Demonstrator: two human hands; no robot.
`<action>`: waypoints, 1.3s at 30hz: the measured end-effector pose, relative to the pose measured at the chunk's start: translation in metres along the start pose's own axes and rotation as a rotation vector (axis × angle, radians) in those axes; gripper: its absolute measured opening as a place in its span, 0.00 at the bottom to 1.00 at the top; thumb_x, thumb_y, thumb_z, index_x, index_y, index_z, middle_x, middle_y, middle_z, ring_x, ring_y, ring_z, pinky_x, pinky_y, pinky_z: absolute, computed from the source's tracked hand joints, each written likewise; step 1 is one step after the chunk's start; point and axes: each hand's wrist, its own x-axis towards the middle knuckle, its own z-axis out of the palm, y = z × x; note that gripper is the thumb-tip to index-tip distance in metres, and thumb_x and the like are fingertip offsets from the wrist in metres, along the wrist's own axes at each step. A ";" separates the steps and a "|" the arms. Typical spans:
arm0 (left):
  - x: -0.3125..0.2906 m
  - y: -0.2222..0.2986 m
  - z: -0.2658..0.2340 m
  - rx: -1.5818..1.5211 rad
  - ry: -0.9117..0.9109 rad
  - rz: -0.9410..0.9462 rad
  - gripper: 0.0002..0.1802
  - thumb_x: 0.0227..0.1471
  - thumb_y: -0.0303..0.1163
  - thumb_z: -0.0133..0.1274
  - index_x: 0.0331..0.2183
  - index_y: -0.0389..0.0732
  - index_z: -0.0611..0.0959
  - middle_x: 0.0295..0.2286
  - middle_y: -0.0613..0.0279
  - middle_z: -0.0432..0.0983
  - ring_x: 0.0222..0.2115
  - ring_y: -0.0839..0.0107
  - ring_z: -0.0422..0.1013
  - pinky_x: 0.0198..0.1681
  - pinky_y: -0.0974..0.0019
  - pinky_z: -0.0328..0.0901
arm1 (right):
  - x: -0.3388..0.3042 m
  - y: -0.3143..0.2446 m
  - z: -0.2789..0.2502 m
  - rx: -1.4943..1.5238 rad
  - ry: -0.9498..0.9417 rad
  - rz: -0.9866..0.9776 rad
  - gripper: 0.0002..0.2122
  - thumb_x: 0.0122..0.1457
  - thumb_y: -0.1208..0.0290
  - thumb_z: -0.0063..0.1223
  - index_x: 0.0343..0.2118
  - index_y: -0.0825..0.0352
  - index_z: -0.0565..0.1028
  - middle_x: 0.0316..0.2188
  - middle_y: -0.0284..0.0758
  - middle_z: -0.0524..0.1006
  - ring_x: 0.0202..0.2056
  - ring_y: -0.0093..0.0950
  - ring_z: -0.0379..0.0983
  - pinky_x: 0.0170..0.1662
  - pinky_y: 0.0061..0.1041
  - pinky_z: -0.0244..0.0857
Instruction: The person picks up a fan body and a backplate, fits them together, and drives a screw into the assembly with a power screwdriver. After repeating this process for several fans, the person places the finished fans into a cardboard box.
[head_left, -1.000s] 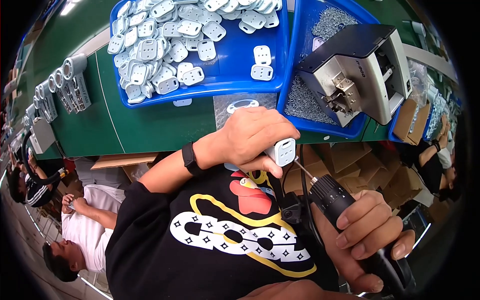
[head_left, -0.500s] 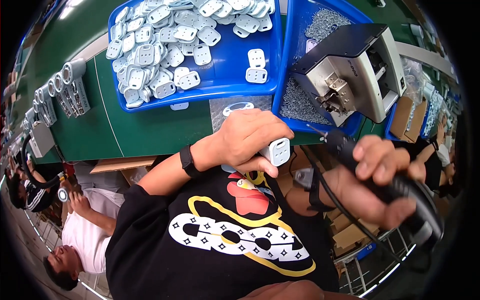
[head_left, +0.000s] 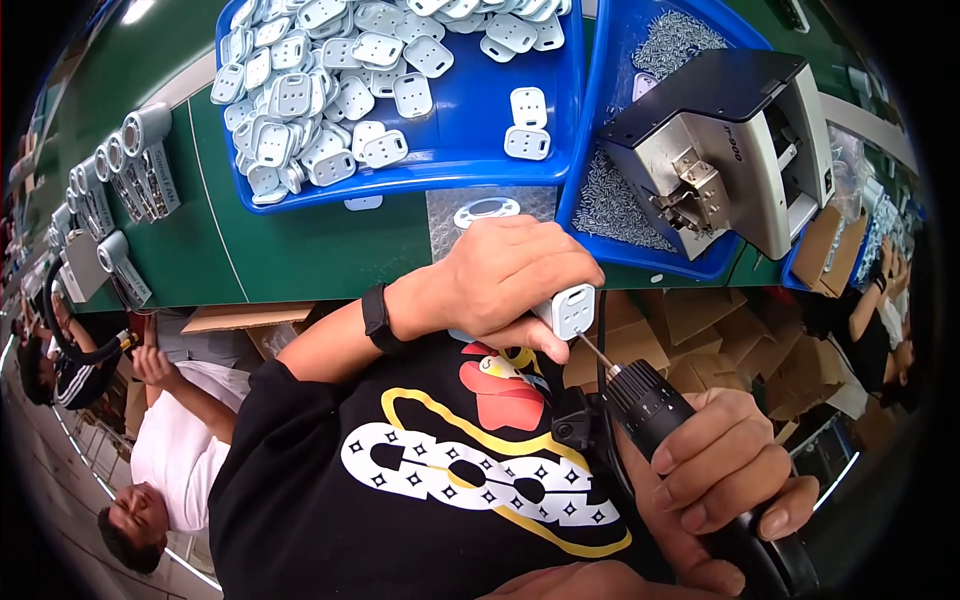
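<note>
In the middle, my left hand is wrapped round a pale part whose end carries a light-blue plate with several small holes. The rest of that part is mostly hidden by my fingers and palm. My right hand grips a black electric screwdriver, tilted up to the left. Its thin metal bit reaches the lower edge of the plate, at or very near a hole; whether a screw sits there I cannot tell.
Ahead is a blue tray heaped with pale plates. A screw-feeding machine stands in a second blue bin with loose screws. Handheld fan bodies line the left of the green table. Cardboard boxes lie below; a co-worker is at left.
My right hand has brought the screwdriver down and left from beside the machine, so its bit is now at the plate. Another fan body now stands at the left, near the co-worker.
</note>
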 end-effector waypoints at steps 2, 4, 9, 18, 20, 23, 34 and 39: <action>-0.003 0.001 -0.001 0.009 0.003 -0.005 0.35 0.49 0.59 0.57 0.43 0.36 0.76 0.33 0.58 0.77 0.28 0.61 0.75 0.27 0.65 0.67 | -0.001 0.005 -0.002 0.023 -0.015 0.000 0.22 0.61 0.50 0.56 0.50 0.57 0.65 0.24 0.29 0.69 0.21 0.26 0.66 0.23 0.28 0.65; 0.001 -0.001 0.000 -0.003 -0.011 -0.008 0.35 0.49 0.59 0.57 0.43 0.36 0.76 0.33 0.58 0.77 0.28 0.61 0.75 0.27 0.64 0.67 | 0.000 0.006 -0.003 0.024 -0.027 -0.009 0.22 0.61 0.50 0.57 0.50 0.58 0.65 0.24 0.29 0.69 0.21 0.25 0.67 0.23 0.28 0.65; -0.002 0.001 0.001 0.002 -0.008 -0.019 0.34 0.50 0.59 0.57 0.43 0.37 0.76 0.33 0.58 0.77 0.29 0.61 0.76 0.28 0.64 0.67 | 0.002 0.030 0.002 0.198 0.016 -0.207 0.23 0.59 0.50 0.59 0.44 0.64 0.65 0.23 0.29 0.68 0.20 0.23 0.65 0.30 0.25 0.63; 0.005 0.029 -0.024 0.124 -0.084 -0.125 0.33 0.53 0.57 0.58 0.44 0.34 0.77 0.32 0.55 0.78 0.28 0.59 0.77 0.28 0.63 0.69 | 0.006 0.024 0.019 0.174 0.261 -0.203 0.21 0.60 0.59 0.60 0.46 0.64 0.61 0.22 0.32 0.70 0.17 0.25 0.68 0.23 0.26 0.67; 0.022 0.043 -0.065 0.300 -0.166 -0.058 0.33 0.52 0.55 0.60 0.44 0.33 0.77 0.33 0.54 0.79 0.28 0.60 0.77 0.29 0.64 0.70 | 0.008 0.030 0.019 0.346 0.293 -0.179 0.22 0.60 0.61 0.60 0.48 0.65 0.61 0.23 0.33 0.71 0.17 0.25 0.68 0.24 0.25 0.67; 0.053 0.035 -0.152 0.643 -0.111 -0.003 0.33 0.48 0.51 0.65 0.46 0.34 0.78 0.33 0.55 0.79 0.27 0.62 0.77 0.28 0.67 0.71 | 0.023 0.051 0.037 -0.030 0.259 -0.014 0.18 0.60 0.62 0.59 0.46 0.66 0.66 0.22 0.32 0.71 0.18 0.23 0.66 0.25 0.24 0.63; 0.110 -0.132 -0.328 1.600 -0.190 0.129 0.22 0.50 0.38 0.60 0.47 0.43 0.79 0.37 0.58 0.77 0.46 0.58 0.72 0.50 0.50 0.64 | 0.077 0.189 0.098 -1.251 -0.351 0.364 0.23 0.52 0.72 0.65 0.48 0.67 0.66 0.30 0.53 0.79 0.34 0.54 0.78 0.34 0.46 0.71; 0.034 -0.017 -0.301 1.439 0.419 -0.123 0.33 0.42 0.43 0.70 0.49 0.42 0.77 0.41 0.58 0.75 0.45 0.57 0.70 0.47 0.55 0.64 | 0.076 0.179 0.094 -1.394 -0.384 0.459 0.22 0.53 0.73 0.62 0.50 0.66 0.66 0.31 0.53 0.80 0.34 0.54 0.77 0.36 0.46 0.71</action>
